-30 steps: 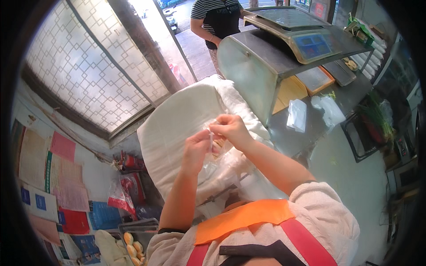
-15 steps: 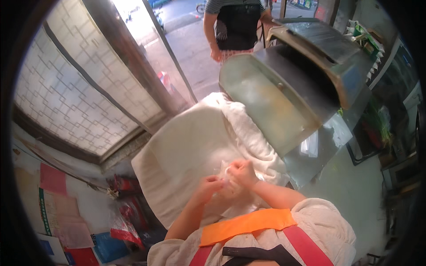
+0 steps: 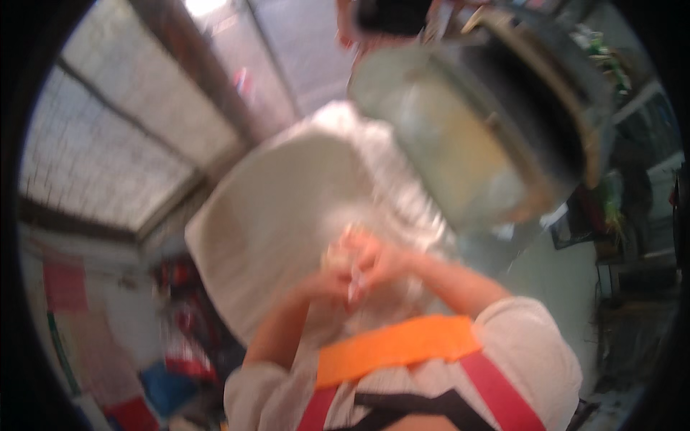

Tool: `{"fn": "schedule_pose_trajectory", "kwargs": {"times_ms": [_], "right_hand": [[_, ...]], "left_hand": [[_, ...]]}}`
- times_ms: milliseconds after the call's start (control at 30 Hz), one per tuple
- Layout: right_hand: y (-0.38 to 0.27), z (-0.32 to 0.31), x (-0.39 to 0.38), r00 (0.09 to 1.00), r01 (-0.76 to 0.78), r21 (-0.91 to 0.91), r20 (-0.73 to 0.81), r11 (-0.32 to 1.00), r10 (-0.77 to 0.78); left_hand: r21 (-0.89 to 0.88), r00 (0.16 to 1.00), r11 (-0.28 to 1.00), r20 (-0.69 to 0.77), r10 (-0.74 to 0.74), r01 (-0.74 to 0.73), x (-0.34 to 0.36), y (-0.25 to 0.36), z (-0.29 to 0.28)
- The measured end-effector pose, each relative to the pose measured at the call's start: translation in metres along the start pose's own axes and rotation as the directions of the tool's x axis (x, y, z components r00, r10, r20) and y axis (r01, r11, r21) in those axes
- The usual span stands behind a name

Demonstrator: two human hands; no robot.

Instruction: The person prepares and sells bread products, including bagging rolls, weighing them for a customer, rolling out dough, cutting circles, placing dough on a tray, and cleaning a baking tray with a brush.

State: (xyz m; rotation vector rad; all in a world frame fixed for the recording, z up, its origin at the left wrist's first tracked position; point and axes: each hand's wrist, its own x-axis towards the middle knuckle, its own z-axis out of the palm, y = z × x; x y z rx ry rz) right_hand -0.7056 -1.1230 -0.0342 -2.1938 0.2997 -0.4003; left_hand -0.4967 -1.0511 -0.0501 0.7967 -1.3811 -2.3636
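Both hands meet over a pale cloth cover [image 3: 273, 194] spread over a broad surface. A small clear plastic bag [image 3: 336, 255] with something pale in it is between them; motion blur hides what the contents are. My left hand [image 3: 327, 285] closes on the near side of the bag. From the right, my right hand [image 3: 379, 260] grips it too, fingers bent around its upper part. A whitish gathered bit of plastic shows between the two hands.
A glass-sided case [image 3: 410, 108] with a dark opening stands at the far right, beyond the cloth's rolled edge. Past it a person [image 3: 392, 18] stands, partly cut off. A lattice window [image 3: 100, 136] is at the left, with hanging plastic bags [image 3: 188, 352] below.
My hands have drawn closer together around the bag, the right one now wrapping over it. The view has shifted and blurred, and the person at the far side is more cut off.
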Motion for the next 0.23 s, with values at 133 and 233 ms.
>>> {"fn": "schedule_pose_trajectory", "kwargs": {"times_ms": [133,233], "right_hand": [[0.025,0.029,-0.037,0.902,-0.409,0.125,-0.099,0.904,0.421],[0.029,0.010,-0.007,0.649,-0.718,0.295,-0.041,0.630,0.759]], "left_hand": [[0.111,0.666,0.986,-0.746,-0.003,0.128,-0.040,-0.028,0.018],[-0.198,0.611,0.928,-0.790,0.039,-0.315,-0.045,-0.055,-0.026]]}}
